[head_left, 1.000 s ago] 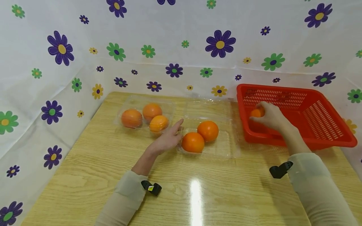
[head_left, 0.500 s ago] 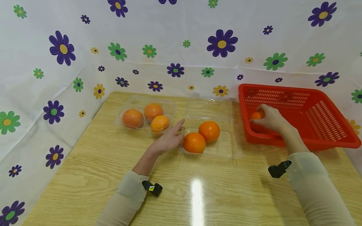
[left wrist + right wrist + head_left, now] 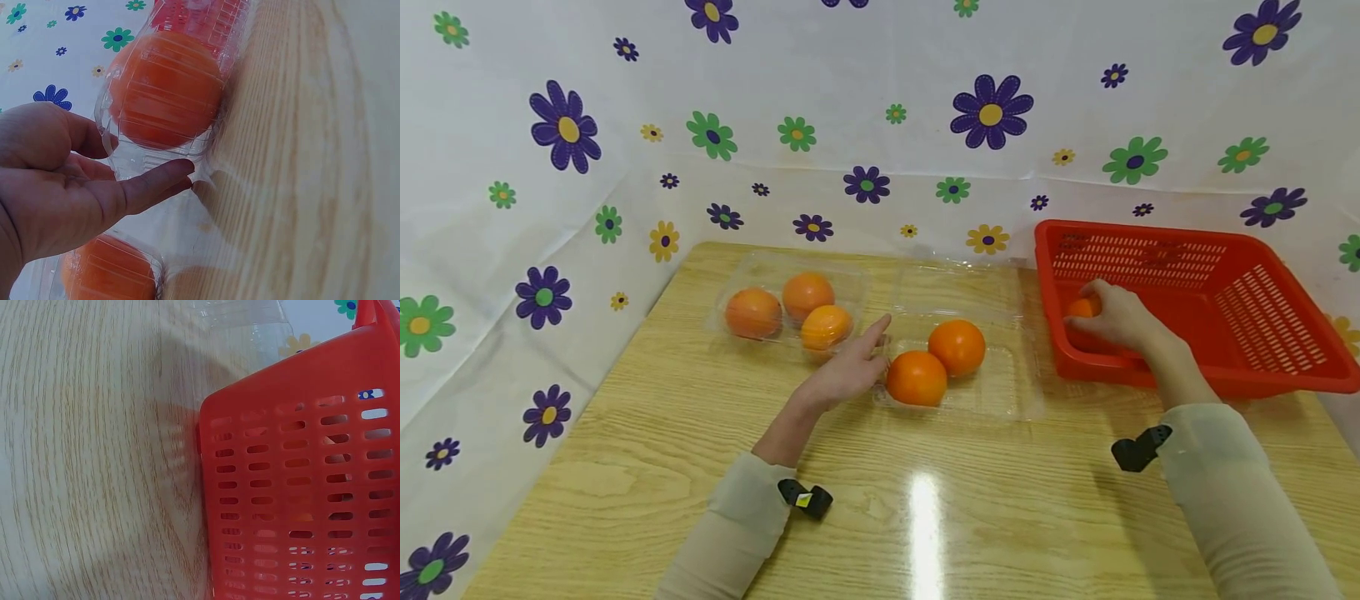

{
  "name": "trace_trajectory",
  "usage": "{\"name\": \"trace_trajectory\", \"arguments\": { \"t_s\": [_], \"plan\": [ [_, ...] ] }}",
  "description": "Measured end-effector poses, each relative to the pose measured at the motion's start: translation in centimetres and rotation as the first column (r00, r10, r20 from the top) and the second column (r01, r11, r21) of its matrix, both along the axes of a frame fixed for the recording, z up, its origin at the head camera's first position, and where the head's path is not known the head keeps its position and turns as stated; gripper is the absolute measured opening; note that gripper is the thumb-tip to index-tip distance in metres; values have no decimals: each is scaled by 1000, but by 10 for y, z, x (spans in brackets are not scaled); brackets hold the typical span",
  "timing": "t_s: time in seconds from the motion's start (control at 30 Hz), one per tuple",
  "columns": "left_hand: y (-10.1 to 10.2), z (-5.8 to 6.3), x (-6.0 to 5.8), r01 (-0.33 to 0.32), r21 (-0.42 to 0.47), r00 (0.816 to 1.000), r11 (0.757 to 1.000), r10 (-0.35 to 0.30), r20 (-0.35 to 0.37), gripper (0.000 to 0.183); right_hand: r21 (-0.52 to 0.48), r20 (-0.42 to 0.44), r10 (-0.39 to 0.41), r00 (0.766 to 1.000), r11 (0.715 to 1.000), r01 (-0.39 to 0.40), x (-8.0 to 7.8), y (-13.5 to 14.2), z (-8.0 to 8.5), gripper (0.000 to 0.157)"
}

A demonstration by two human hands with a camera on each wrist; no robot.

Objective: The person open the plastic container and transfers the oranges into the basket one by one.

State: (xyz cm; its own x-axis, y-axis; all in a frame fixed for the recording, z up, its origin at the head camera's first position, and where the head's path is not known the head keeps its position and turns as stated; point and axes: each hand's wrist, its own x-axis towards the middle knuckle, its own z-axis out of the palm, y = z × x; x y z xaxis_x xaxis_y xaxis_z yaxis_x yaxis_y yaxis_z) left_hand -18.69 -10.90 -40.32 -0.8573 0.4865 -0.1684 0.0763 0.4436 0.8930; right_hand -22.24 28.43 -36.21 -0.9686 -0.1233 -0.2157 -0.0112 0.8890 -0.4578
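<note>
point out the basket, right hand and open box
basket (image 3: 1191, 325): head view, on its bare inner floor
right hand (image 3: 1116, 317): head view, on the back of the hand
open box (image 3: 988, 387): head view, on its bare clear bottom

Left arm (image 3: 745, 500) stretched from near left toward middle; left hand (image 3: 844, 371) held low, fingers (image 3: 153, 182) mostly straight. Right arm (image 3: 1225, 483) extended farther from near right; right hand (image 3: 1120, 317) turned leftward, thumb and fingers curled in grip.
</note>
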Motion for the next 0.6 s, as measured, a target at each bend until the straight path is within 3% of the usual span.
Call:
{"name": "trace_trajectory", "arguments": {
  "t_s": [0.6],
  "plan": [
    [-1,-2,-1,-13,16,1000,1000,13,18,68,26,4,16,1000,1000,-16,-2,1,-1,64]
  ]
}}
